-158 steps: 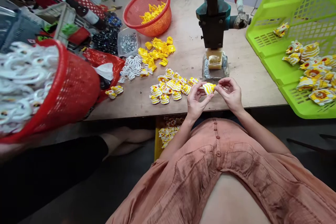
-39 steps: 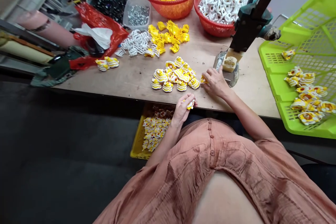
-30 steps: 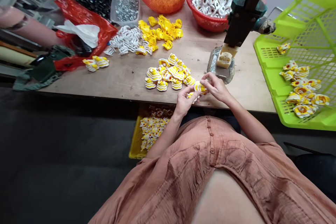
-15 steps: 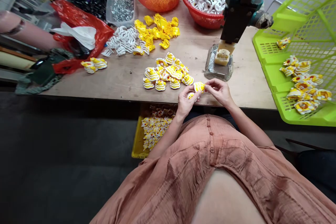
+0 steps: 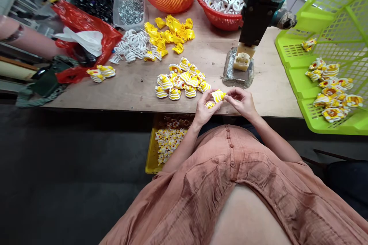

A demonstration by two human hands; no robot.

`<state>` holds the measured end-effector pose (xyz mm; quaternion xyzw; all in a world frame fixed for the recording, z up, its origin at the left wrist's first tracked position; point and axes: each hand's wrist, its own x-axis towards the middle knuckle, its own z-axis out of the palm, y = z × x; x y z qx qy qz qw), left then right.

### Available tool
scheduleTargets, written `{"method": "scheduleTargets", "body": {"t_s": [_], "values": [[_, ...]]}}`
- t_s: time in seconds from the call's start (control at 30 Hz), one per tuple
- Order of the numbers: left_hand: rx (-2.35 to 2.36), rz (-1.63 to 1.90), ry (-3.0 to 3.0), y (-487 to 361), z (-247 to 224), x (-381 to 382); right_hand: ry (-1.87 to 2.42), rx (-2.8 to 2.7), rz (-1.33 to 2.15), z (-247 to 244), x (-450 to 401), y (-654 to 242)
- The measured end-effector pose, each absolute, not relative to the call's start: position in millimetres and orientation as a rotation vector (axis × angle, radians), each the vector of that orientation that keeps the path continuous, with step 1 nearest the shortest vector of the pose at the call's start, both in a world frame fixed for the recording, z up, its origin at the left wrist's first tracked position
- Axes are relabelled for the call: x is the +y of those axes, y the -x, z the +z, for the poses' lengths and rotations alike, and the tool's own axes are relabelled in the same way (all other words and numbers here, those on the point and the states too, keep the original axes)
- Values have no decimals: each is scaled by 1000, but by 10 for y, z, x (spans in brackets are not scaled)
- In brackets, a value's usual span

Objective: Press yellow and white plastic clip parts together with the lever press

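Between my two hands, over the table's front edge, is a yellow-and-white striped plastic piece [image 5: 218, 95]. My left hand [image 5: 203, 110] pinches it from the left, and a second striped piece [image 5: 210, 104] sits lower within the same fingers. The fingertips of my right hand [image 5: 240, 102] close on the upper piece's right end. Just left of my hands lies a pile of similar striped pieces [image 5: 189, 79]. Beyond my right hand stands a press [image 5: 258, 11], its cream-coloured die [image 5: 242, 61] above a tape-wrapped base block [image 5: 230, 78].
A green basket [image 5: 299, 101] with several striped pieces is at the right. Red baskets [image 5: 172, 2] of yellow and white parts stand behind. Loose yellow parts [image 5: 175, 30], white strips [image 5: 132, 46] and a tub of metal bits [image 5: 130, 11] lie left. Below is a yellow crate [image 5: 151, 157].
Both hands stay at nearly the same spot. The upper striped piece has tilted slightly between the fingers. The whole view has shifted a little.
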<state>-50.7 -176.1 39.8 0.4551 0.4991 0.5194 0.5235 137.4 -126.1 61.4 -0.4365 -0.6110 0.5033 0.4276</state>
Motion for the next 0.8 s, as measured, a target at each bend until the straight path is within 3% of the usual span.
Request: {"method": "scheduleTargets", "body": {"t_s": [0.23, 0.53, 0.67, 0.8], "values": [[1325, 1284, -1315, 425, 278, -1728, 1135, -1546, 1232, 549, -1249, -1490], [1594, 1228, -2024, 472, 165, -1582, 1381, -2306, 242, 608, -1157, -1613], [1827, 778, -2284, 847, 432, -1517, 1389, -2331, 129, 625, -1195, -1587], [1640, 441, -2481, 1106, 621, -1280, 1281, -2319, 122, 636, -1235, -1555]]}}
